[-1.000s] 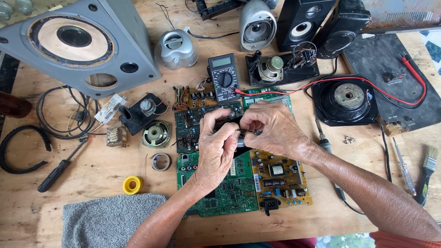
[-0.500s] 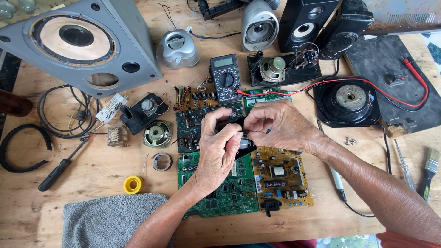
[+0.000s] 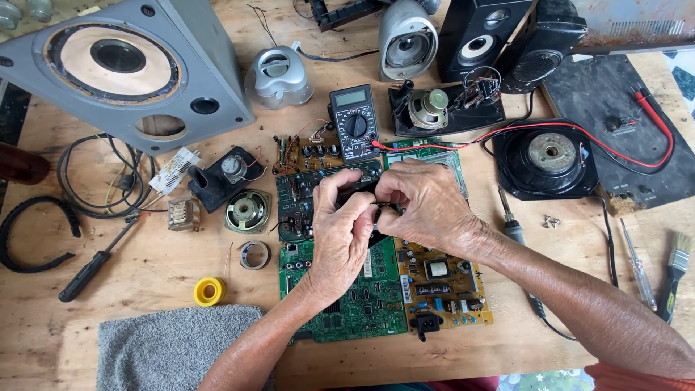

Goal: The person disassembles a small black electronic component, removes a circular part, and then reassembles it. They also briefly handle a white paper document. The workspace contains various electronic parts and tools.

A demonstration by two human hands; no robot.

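Note:
Both hands meet over the middle of a wooden workbench. My left hand (image 3: 342, 235) and my right hand (image 3: 423, 206) together pinch a small black part (image 3: 356, 192), mostly hidden by the fingers. Beneath them lie a green circuit board (image 3: 362, 297) and a yellow-brown power board (image 3: 441, 279). A darker board (image 3: 297, 199) sits just left of the hands. A black multimeter (image 3: 353, 122) lies just beyond them, its red lead (image 3: 579, 130) running off to the right.
A big grey speaker cabinet (image 3: 116, 69) stands far left; small speakers (image 3: 407, 36) and black speakers (image 3: 478, 32) at the back. A loose driver (image 3: 246, 210), tape rolls (image 3: 208, 291), screwdriver (image 3: 98, 261), soldering iron (image 3: 515, 235), brush (image 3: 673, 271) and grey cloth (image 3: 174, 347) surround the boards.
Both hands have stayed together over the boards, shifting slightly as the fingers work the small black part. Nothing else has moved.

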